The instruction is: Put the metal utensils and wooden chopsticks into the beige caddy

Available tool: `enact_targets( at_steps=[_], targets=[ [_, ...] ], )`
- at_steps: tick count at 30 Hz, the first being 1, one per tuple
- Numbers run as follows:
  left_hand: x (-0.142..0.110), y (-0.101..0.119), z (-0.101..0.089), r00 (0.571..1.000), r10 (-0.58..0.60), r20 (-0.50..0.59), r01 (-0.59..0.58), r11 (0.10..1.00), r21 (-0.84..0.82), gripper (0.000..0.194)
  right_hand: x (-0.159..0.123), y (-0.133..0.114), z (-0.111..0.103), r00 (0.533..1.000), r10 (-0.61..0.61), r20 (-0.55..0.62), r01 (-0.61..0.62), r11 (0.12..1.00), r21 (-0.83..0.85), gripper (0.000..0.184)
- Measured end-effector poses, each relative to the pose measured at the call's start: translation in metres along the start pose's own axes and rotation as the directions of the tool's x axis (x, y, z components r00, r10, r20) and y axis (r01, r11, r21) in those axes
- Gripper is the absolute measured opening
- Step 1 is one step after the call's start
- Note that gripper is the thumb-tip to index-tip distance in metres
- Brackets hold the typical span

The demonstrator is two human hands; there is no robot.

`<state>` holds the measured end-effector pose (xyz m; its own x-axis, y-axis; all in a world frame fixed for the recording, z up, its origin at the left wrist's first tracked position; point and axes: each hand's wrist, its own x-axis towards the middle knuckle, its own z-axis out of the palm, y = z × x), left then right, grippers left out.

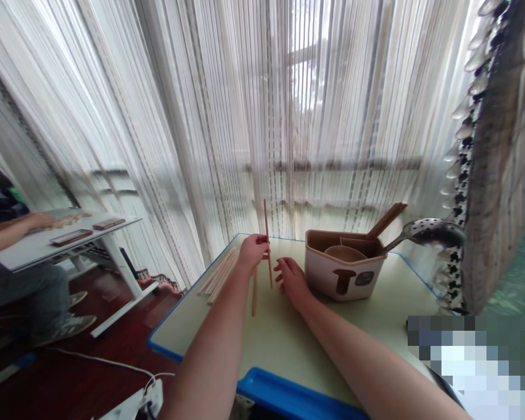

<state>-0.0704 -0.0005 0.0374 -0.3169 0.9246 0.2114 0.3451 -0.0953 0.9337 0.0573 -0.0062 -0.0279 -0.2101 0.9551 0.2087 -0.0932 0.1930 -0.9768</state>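
My left hand [251, 251] is closed round a wooden chopstick [267, 242] that stands nearly upright above the pale table [289, 338]. My right hand [291, 280] rests beside it, fingers loosely curled near the stick's lower end, holding nothing that I can see. Another chopstick [254, 294] lies flat on the table under my left hand. A bundle of several chopsticks [219, 274] lies to the left near the table's edge. To the right stands a beige utensil holder [343, 271] with compartments.
The holder contains more chopsticks [387, 219] and a perforated metal ladle [433, 232]. White string curtains hang behind the table. At the left another person sits at a white table [48, 242] with dark trays. A power strip [135, 402] lies on the red floor.
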Motion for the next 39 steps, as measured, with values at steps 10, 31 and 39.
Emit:
enact_targets(
  at_steps=[10,31,39],
  targets=[
    [-0.002,0.01,-0.002,0.999,0.029,-0.037,-0.041,0.911,-0.409,0.019,-0.005,-0.002,0.001,0.971,-0.214,0.109,0.232,0.953,-0.194,0.028],
    [-0.03,0.088,-0.011,0.873,0.35,-0.339,-0.462,0.817,-0.345,0.033,-0.023,-0.1,-0.01,0.779,-0.593,0.204,0.567,0.527,-0.633,0.017],
    [-0.035,0.167,0.016,0.829,0.465,-0.311,-0.56,0.68,-0.473,0.028,-0.017,-0.185,-0.063,0.802,-0.58,0.141,0.503,0.531,-0.682,0.015]
  ],
)
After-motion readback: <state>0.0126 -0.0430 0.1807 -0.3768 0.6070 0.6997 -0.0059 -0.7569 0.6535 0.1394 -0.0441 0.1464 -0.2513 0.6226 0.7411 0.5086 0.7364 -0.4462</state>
